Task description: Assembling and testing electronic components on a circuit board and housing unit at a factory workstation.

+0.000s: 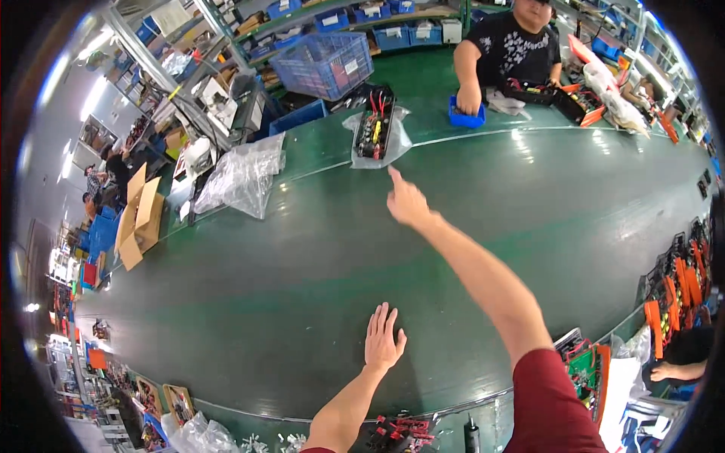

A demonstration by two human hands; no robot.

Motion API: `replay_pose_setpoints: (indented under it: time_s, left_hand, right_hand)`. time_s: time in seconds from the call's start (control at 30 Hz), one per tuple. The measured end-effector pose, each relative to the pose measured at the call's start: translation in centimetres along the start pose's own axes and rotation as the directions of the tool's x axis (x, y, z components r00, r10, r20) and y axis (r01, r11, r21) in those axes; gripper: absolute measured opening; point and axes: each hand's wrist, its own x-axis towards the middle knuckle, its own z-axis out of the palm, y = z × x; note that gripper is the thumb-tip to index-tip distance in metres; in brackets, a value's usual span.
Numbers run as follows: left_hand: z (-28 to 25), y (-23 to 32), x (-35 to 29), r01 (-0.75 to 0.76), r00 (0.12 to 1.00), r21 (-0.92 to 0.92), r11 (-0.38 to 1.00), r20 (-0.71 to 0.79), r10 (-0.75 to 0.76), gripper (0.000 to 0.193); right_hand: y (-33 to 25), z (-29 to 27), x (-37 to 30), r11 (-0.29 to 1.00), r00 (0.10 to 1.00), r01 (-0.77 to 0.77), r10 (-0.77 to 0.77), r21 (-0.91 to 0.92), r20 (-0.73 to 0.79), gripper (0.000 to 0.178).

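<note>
My left hand lies flat on the dark green conveyor belt, fingers stretched out and nothing in them. My right arm reaches far across the belt. The index finger of my right hand points at a black-cased electronic unit and stops a little short of it; the hand holds nothing that I can see. That unit is open on top, showing red wires and a yellow part. Under it is a clear plastic bag, at the belt's far edge.
Across the belt, a person's hand reaches into a small blue bin. Far left are a plastic sheet, an opened cardboard box and a blue crate. Orange-and-black units line the right; red connectors lie near me.
</note>
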Motion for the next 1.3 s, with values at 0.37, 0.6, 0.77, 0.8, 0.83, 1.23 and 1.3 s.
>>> replay_pose_setpoints:
  time_s: [0.37,0.6,0.77,0.8,0.83,1.23,1.3]
  left_hand:
    - [0.0,-0.4,0.3,0.011,1.000,-0.043,0.999,-0.014,-0.011,0.060]
    - [-2.2,-4.2,-1.5,0.070,0.997,0.028,0.997,0.017,-0.070,0.054]
    - [-2.9,-4.9,-2.1,0.023,1.000,0.016,1.000,0.007,-0.023,0.053]
    - [-2.8,-4.7,-2.0,0.017,1.000,0.010,1.000,0.012,-0.017,0.052]
    - [-2.8,-4.3,-2.2,0.007,1.000,0.026,1.000,0.008,-0.007,0.053]
    - [-3.6,-6.4,-3.6,-0.030,0.999,0.155,0.987,-0.012,0.032,0.057]
    - [-3.7,-6.8,-3.6,-0.030,0.999,0.153,0.988,-0.015,0.032,0.057]
  right_hand:
    - [4.3,6.6,19.3,0.980,0.980,0.024,0.017,-0.200,0.199,0.049]
    - [1.9,8.9,3.2,0.990,0.987,0.140,-0.138,0.012,-0.082,0.026]
    - [7.1,-0.8,-22.0,0.997,0.999,0.035,-0.034,-0.070,0.015,0.031]
    - [7.9,-3.3,-25.4,0.995,0.999,-0.042,0.039,-0.091,-0.033,0.031]
    - [8.5,-5.2,-27.3,0.990,0.996,-0.077,0.071,-0.118,-0.053,0.031]
    - [10.4,-3.5,-31.2,0.970,0.947,0.039,-0.112,-0.239,-0.303,0.027]
    - [10.3,-3.0,-31.0,0.967,0.954,0.019,-0.093,-0.253,-0.284,0.027]
